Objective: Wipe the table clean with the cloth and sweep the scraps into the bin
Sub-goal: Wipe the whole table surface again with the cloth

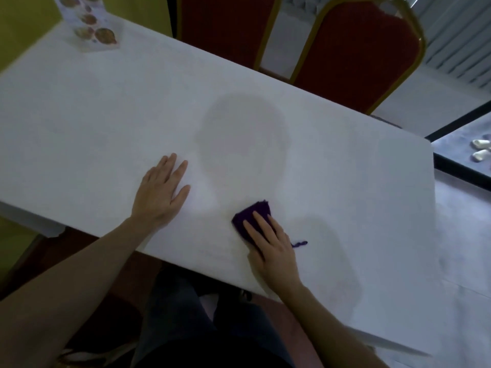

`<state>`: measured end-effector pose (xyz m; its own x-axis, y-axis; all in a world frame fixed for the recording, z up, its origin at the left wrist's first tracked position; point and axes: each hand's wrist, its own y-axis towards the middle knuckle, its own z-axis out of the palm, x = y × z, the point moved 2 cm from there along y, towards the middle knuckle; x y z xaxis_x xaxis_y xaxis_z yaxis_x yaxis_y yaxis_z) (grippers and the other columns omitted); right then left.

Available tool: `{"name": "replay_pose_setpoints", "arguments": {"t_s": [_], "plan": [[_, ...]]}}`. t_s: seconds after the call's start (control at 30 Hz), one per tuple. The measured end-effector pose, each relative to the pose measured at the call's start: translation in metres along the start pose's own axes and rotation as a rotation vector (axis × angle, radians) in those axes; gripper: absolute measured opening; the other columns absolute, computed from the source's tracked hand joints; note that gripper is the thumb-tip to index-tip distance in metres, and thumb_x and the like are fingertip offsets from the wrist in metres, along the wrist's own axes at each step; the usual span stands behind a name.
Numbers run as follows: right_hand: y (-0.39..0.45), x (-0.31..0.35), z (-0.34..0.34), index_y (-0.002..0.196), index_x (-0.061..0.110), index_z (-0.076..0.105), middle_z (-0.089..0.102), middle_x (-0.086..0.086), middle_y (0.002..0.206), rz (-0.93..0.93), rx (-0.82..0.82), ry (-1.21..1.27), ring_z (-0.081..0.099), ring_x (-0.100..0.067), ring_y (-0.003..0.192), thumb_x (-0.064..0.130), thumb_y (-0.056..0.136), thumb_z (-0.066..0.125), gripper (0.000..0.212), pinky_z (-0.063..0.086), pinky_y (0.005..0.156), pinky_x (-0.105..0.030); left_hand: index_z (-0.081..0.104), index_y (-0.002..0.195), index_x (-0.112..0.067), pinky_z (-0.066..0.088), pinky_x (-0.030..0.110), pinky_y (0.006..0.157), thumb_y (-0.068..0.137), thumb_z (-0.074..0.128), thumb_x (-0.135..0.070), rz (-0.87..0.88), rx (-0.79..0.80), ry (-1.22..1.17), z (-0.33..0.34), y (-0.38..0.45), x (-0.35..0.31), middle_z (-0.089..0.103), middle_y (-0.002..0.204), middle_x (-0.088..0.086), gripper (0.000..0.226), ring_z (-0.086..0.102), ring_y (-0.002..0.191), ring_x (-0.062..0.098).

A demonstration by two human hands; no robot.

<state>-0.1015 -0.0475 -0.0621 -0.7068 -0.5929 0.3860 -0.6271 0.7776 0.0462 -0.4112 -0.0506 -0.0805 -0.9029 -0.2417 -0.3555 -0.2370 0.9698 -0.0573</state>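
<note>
A folded dark purple cloth [252, 212] lies on the white table [106, 123] near its front edge, with a loose thread trailing to the right. My right hand [271, 245] presses flat on the cloth with straight fingers. My left hand [162, 191] rests flat on the bare tabletop to the left, fingers spread. At the right edge sits a black-rimmed bin [457, 128] with white crumpled scraps [481, 150] inside. I see no scraps on the table.
Two red chairs with gold frames [356, 49] stand behind the table. A printed menu card [90, 25] stands at the far left corner. My shadow falls across the table's middle. My legs are below the front edge.
</note>
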Motion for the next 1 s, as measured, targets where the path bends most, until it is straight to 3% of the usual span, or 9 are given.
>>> {"name": "replay_pose_setpoints", "arguments": {"t_s": [0.1, 0.2, 0.33, 0.43, 0.6, 0.77, 0.87, 1.0], "plan": [[-0.007, -0.031, -0.014, 0.139, 0.022, 0.054, 0.042, -0.004, 0.150, 0.085, -0.038, -0.014, 0.039, -0.030, 0.135, 0.025, 0.084, 0.052, 0.055, 0.032, 0.112, -0.041, 0.019, 0.158, -0.027, -0.001, 0.035, 0.123, 0.098, 0.018, -0.055, -0.037, 0.006, 0.070, -0.021, 0.011, 0.044, 0.008, 0.166, 0.000, 0.066, 0.001, 0.153, 0.014], [0.031, -0.044, -0.021, 0.141, 0.019, 0.051, 0.040, -0.005, 0.152, 0.322, -0.133, 0.019, 0.037, -0.035, 0.134, 0.023, 0.090, 0.049, 0.051, 0.034, 0.110, -0.053, 0.018, 0.158, -0.026, -0.017, 0.026, 0.118, 0.098, 0.015, -0.056, -0.082, 0.000, 0.145, -0.046, 0.022, 0.097, 0.007, 0.167, 0.000, 0.067, -0.001, 0.153, 0.016], [0.126, -0.003, -0.002, 0.142, 0.015, 0.050, 0.037, -0.008, 0.155, 0.573, -0.266, 0.061, 0.030, -0.036, 0.139, 0.009, 0.091, 0.054, 0.051, 0.028, 0.114, -0.053, 0.017, 0.158, -0.027, -0.021, 0.026, 0.115, 0.098, 0.013, -0.056, -0.132, 0.014, 0.186, -0.071, 0.039, 0.154, 0.007, 0.167, 0.000, 0.067, -0.001, 0.154, 0.018], [0.177, 0.057, 0.027, 0.141, 0.017, 0.052, 0.040, -0.008, 0.153, 0.480, -0.237, 0.072, 0.032, -0.036, 0.139, 0.012, 0.090, 0.053, 0.051, 0.030, 0.113, -0.052, 0.015, 0.158, -0.026, -0.022, 0.026, 0.115, 0.098, 0.011, -0.057, -0.097, 0.043, 0.215, -0.078, 0.045, 0.183, 0.008, 0.167, 0.003, 0.068, 0.001, 0.154, 0.021], [0.173, 0.163, 0.068, 0.138, 0.020, 0.056, 0.046, -0.006, 0.149, 0.111, -0.080, 0.080, 0.034, -0.032, 0.139, 0.020, 0.086, 0.048, 0.053, 0.029, 0.110, -0.042, 0.012, 0.159, -0.025, -0.010, 0.037, 0.120, 0.100, 0.015, -0.054, -0.026, 0.025, 0.212, -0.075, 0.044, 0.194, 0.009, 0.166, 0.006, 0.065, 0.005, 0.153, 0.023], [0.108, 0.148, 0.067, 0.137, 0.019, 0.056, 0.044, -0.006, 0.150, -0.154, 0.003, 0.018, 0.037, -0.030, 0.139, 0.019, 0.086, 0.061, 0.051, 0.032, 0.112, -0.040, 0.015, 0.158, -0.024, 0.004, 0.047, 0.122, 0.100, 0.019, -0.053, -0.022, 0.017, 0.204, -0.072, 0.046, 0.196, 0.012, 0.166, 0.007, 0.065, 0.010, 0.153, 0.026], [0.109, 0.104, 0.050, 0.137, 0.021, 0.053, 0.046, -0.008, 0.147, -0.073, -0.060, -0.019, 0.042, -0.033, 0.135, 0.022, 0.088, 0.055, 0.049, 0.036, 0.109, -0.044, 0.018, 0.158, -0.024, 0.011, 0.048, 0.121, 0.100, 0.021, -0.052, -0.018, 0.015, 0.203, -0.073, 0.046, 0.197, 0.015, 0.165, 0.007, 0.064, 0.013, 0.152, 0.026], [0.173, 0.069, 0.035, 0.137, 0.019, 0.056, 0.047, -0.010, 0.148, 0.282, -0.147, 0.014, 0.043, -0.039, 0.130, 0.026, 0.087, 0.047, 0.051, 0.036, 0.108, -0.050, 0.020, 0.158, -0.023, 0.014, 0.045, 0.121, 0.101, 0.023, -0.051, 0.008, 0.009, 0.157, -0.080, 0.056, 0.205, 0.017, 0.165, 0.007, 0.063, 0.014, 0.152, 0.026]]}}
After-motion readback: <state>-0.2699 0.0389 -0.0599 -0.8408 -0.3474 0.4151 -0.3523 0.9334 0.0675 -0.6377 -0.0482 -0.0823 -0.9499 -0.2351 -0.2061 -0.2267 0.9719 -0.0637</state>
